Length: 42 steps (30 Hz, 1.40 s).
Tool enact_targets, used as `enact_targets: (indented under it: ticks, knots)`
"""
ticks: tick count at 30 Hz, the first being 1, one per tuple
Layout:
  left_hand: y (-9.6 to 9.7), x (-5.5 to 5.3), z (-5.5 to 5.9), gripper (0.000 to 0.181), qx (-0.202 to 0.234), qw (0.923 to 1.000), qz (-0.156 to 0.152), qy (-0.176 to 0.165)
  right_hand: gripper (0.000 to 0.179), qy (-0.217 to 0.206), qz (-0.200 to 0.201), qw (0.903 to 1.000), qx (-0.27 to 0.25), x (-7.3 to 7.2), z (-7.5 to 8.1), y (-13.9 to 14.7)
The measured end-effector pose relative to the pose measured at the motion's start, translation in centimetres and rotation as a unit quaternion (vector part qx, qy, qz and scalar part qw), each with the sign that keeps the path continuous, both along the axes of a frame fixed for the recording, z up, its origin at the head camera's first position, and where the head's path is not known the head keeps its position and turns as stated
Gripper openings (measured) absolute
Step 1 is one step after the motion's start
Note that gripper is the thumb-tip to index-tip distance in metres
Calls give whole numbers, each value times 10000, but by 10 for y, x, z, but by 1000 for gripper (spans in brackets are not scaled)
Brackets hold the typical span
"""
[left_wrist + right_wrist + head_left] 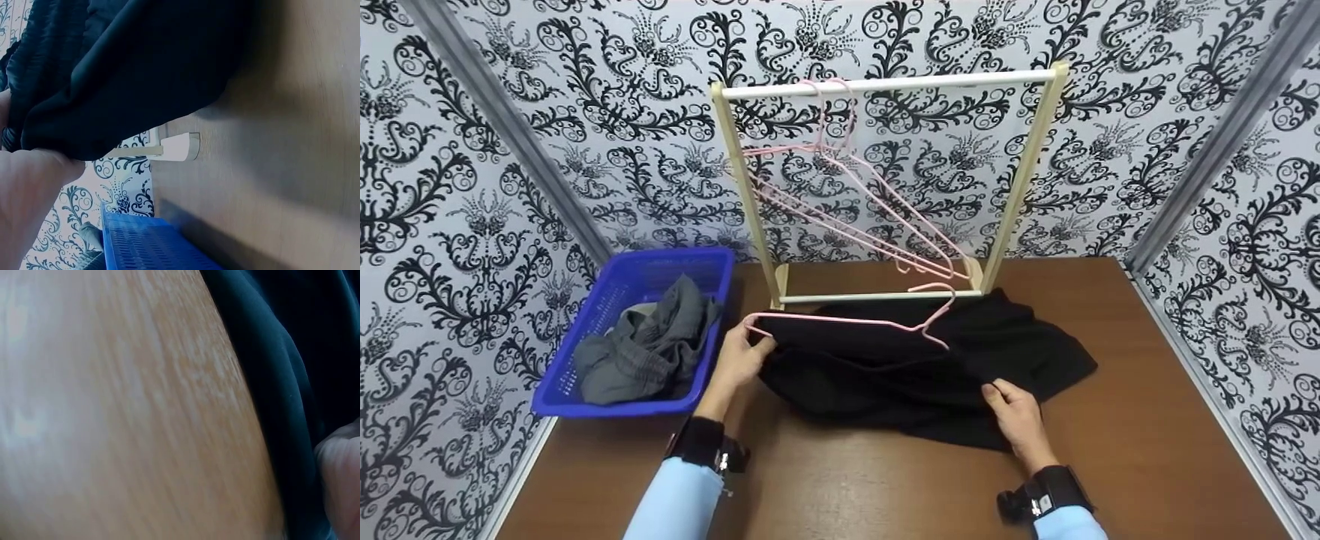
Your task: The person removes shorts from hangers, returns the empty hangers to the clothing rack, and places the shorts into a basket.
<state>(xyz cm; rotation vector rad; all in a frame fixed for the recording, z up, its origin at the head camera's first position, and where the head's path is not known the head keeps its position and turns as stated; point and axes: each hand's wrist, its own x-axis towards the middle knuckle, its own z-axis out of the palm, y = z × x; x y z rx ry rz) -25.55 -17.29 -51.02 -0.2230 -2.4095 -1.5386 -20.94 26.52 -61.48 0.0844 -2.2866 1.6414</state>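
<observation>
A pair of black pants (997, 337) lies loosely spread on the table, its gathered waistband (53, 62) showing in the left wrist view. My left hand (739, 356) grips the waistband's left end together with the end of a pink clothes hanger (840, 320). That hanger reaches rightward over the pants, hook toward the right; its right arm passes out of sight into the black cloth. With thumb and fingers, my right hand (1020, 420) pinches the near right part of the pants. The right wrist view catches only part of this hand (343, 478) beside the dark fabric.
Behind the pants stands a garment rack (885, 84) with a white rail and wooden posts. Several pink hangers (877, 202) hang from it. A blue basket (615, 410) at the left contains grey clothing (649, 349). Patterned walls enclose the brown table (840, 487).
</observation>
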Motion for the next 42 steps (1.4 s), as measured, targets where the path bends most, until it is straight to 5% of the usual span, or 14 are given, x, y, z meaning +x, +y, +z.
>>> enact_targets:
  ticks: [5, 12, 21, 42]
  knots:
    - [4, 0, 0, 31, -147, 9991, 304, -268, 39, 7, -122, 9999, 114, 2, 4, -4]
    - [8, -2, 3, 34, -86, 9941, 598, -898, 39, 166, -58, 9998, 123, 15, 32, -15]
    - [4, -3, -4, 24, 399, 9852, 622, -1546, 42, -176, 2, 9998, -71, 1, 2, -2]
    - [8, -2, -8, 38, 83, 9896, 552, -1322, 38, -85, 17, 10000, 43, 0, -1, 1]
